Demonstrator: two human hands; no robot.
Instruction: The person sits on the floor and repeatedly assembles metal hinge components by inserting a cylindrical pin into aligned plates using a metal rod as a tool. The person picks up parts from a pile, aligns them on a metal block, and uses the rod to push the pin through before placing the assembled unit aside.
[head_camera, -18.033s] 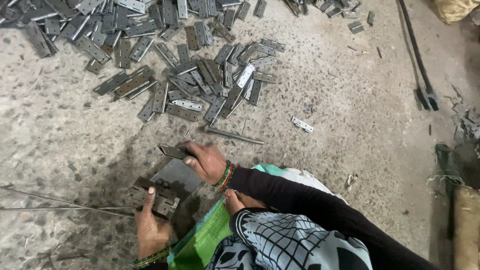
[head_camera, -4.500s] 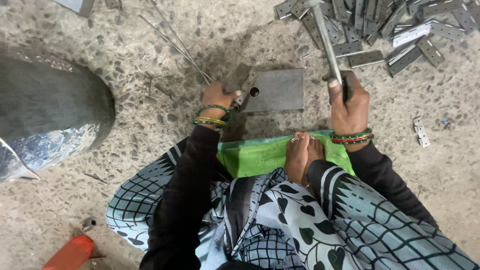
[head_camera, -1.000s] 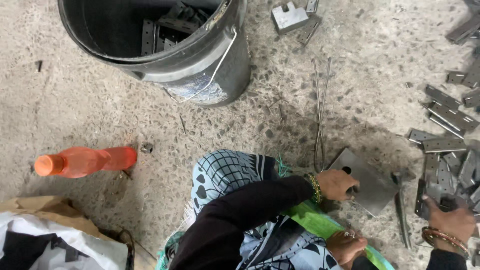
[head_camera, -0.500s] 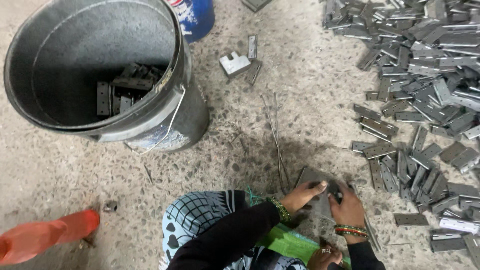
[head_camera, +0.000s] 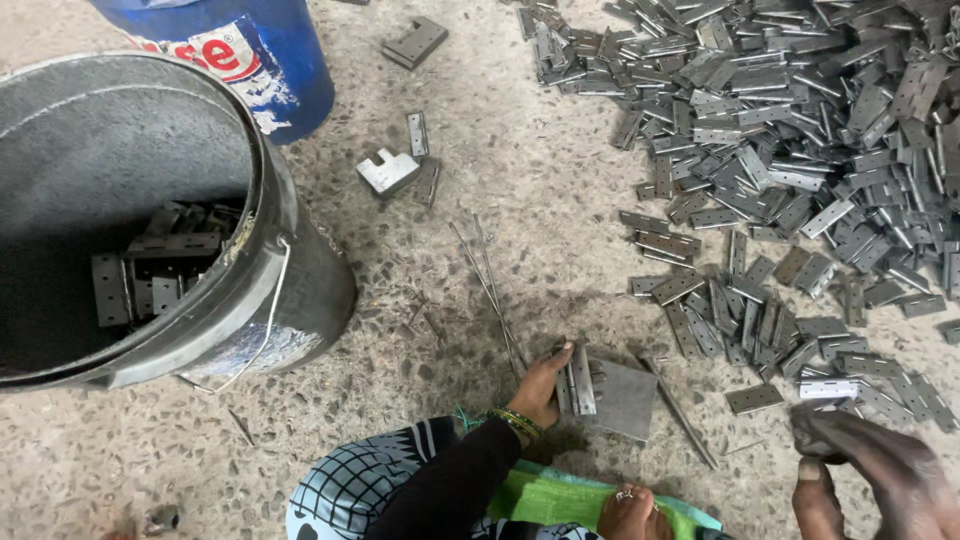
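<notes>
My left hand holds a grey metal hinge standing on edge on a small flat steel plate on the floor. My right hand is low at the right, blurred, its fingertips on a dark piece at the edge of the big heap of loose hinges. Whether it grips that piece is unclear. A thin metal rod lies just right of the plate. My bare foot rests on a green cloth below the plate.
A large grey bucket with several hinges inside stands at the left, and a blue drum is behind it. A notched metal block and thin wire pins lie on the speckled concrete floor between bucket and heap.
My right hand has left the plate and gone right to the edge of the hinge heap. My left hand stays on the hinge at the plate. The view has swung slightly right.
</notes>
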